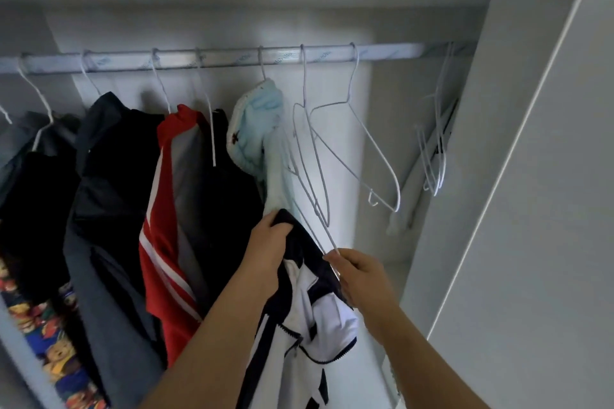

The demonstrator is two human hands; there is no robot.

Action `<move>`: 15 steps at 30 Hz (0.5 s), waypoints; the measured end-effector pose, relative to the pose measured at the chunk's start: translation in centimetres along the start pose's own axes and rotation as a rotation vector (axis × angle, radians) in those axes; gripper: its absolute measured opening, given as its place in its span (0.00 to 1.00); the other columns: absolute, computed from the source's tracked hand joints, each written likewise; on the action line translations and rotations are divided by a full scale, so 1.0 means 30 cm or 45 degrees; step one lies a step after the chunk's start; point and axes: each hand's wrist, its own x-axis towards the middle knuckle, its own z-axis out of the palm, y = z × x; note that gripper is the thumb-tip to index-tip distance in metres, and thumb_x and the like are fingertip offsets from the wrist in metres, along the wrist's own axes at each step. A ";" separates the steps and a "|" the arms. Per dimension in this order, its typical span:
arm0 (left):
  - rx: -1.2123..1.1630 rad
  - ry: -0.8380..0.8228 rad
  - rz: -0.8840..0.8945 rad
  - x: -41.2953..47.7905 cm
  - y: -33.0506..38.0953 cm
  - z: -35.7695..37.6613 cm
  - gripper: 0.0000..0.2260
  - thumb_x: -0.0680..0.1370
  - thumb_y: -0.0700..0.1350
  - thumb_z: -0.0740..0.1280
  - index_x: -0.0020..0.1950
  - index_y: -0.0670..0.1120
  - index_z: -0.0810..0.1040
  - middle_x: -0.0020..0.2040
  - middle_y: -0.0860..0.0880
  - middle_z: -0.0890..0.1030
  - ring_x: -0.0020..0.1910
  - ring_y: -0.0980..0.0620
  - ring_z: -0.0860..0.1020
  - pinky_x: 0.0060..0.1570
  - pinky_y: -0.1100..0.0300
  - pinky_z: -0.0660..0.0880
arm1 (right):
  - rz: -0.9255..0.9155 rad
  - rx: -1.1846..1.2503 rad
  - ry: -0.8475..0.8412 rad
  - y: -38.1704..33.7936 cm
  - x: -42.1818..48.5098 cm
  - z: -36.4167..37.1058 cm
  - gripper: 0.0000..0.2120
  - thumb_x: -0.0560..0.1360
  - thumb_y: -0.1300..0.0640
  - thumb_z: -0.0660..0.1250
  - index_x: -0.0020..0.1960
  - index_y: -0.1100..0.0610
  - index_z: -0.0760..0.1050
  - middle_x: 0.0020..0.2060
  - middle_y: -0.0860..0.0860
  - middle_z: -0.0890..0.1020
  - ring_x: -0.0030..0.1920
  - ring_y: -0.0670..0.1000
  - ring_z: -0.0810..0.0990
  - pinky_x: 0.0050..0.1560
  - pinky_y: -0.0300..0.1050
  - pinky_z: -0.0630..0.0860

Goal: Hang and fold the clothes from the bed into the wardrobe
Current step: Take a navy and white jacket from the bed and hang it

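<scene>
Pulling the wire hanger (303, 83) sideways could, I think, unhook it from the rail (212, 58) or tangle it with the empty hanger (372, 143) beside it, because only its lower tip is held. The right hand (360, 276), at lower centre, pinches that tip with curled fingers. The left hand (269, 249) grips the navy and white jacket (319, 325), just beside it.

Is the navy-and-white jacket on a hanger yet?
No, the left hand grips the navy-and-white jacket bunched below the rail, while the right hand pinches the bottom of a bare wire hanger.
</scene>
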 end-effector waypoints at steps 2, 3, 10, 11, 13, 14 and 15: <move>0.018 -0.003 0.002 -0.028 -0.020 0.018 0.15 0.79 0.39 0.60 0.65 0.45 0.72 0.47 0.47 0.78 0.42 0.53 0.77 0.36 0.64 0.71 | -0.018 -0.032 -0.006 0.020 -0.045 -0.043 0.11 0.75 0.57 0.67 0.36 0.49 0.81 0.17 0.42 0.70 0.19 0.41 0.66 0.24 0.29 0.63; 0.029 -0.008 0.017 -0.044 -0.028 0.034 0.14 0.79 0.39 0.60 0.64 0.45 0.73 0.45 0.48 0.77 0.41 0.54 0.76 0.34 0.64 0.70 | -0.033 -0.061 -0.015 0.024 -0.074 -0.071 0.12 0.75 0.56 0.67 0.34 0.48 0.81 0.17 0.42 0.71 0.20 0.40 0.66 0.24 0.28 0.63; -0.034 -0.066 0.129 -0.227 -0.156 0.172 0.27 0.77 0.37 0.61 0.71 0.61 0.62 0.58 0.53 0.71 0.42 0.61 0.73 0.39 0.66 0.69 | 0.026 -0.210 -0.043 0.119 -0.369 -0.331 0.11 0.73 0.58 0.68 0.33 0.56 0.80 0.25 0.47 0.68 0.26 0.44 0.62 0.29 0.33 0.60; 0.008 -0.104 0.134 -0.261 -0.172 0.197 0.26 0.77 0.36 0.61 0.69 0.61 0.65 0.57 0.52 0.72 0.41 0.60 0.73 0.40 0.66 0.70 | 0.039 -0.206 -0.030 0.128 -0.421 -0.375 0.12 0.74 0.59 0.67 0.32 0.55 0.80 0.24 0.46 0.68 0.24 0.43 0.61 0.27 0.32 0.60; 0.102 -0.173 0.134 -0.326 -0.195 0.240 0.22 0.76 0.35 0.61 0.60 0.60 0.74 0.45 0.50 0.75 0.35 0.56 0.73 0.37 0.65 0.71 | 0.054 -0.189 0.001 0.138 -0.513 -0.448 0.14 0.74 0.61 0.67 0.30 0.52 0.79 0.20 0.43 0.66 0.22 0.42 0.60 0.25 0.30 0.59; 0.142 -0.211 0.126 -0.369 -0.211 0.266 0.20 0.75 0.34 0.61 0.55 0.59 0.76 0.40 0.49 0.74 0.33 0.55 0.72 0.36 0.64 0.71 | 0.065 -0.185 0.031 0.146 -0.565 -0.487 0.14 0.73 0.62 0.67 0.30 0.53 0.78 0.20 0.43 0.65 0.22 0.42 0.60 0.25 0.30 0.59; 0.170 -0.233 0.116 -0.404 -0.225 0.285 0.18 0.75 0.34 0.61 0.51 0.57 0.77 0.38 0.48 0.74 0.32 0.53 0.73 0.36 0.62 0.70 | 0.070 -0.192 0.057 0.151 -0.606 -0.518 0.15 0.73 0.63 0.66 0.28 0.52 0.77 0.20 0.43 0.65 0.22 0.42 0.60 0.25 0.30 0.59</move>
